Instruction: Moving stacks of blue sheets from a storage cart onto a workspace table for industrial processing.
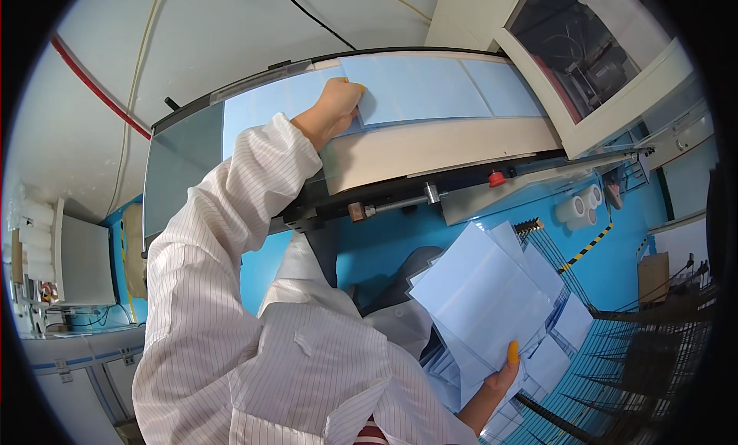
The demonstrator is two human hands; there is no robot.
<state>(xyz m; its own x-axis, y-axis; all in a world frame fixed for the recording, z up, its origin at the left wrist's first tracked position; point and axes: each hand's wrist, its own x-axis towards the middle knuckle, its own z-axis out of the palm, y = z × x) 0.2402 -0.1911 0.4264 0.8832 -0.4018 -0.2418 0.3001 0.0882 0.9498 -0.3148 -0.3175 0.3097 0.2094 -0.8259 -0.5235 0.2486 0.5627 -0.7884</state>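
On the pale conveyor belt (446, 149), several light-blue film sheets (415, 87) lie in a row, some overlapping. My left hand (334, 110) is closed at the edge where two of them meet, pinching a sheet; a yellow finger cot shows on one fingertip. The undersides of those fingers are hidden. Lower right, my right hand (501, 377) grips a fanned stack of light-blue sheets (492, 299) by its near edge. Its thumb, in a yellow cot, presses on top, while the other fingers are beneath the stack.
A red push button (497, 179) sits on the conveyor's near side rail. The belt leads to a cream machine housing (615, 83) with a window. A black wire rack (615, 345) stands at right, with more sheets near it. White rolls (580, 206) rest on the blue floor (369, 241).
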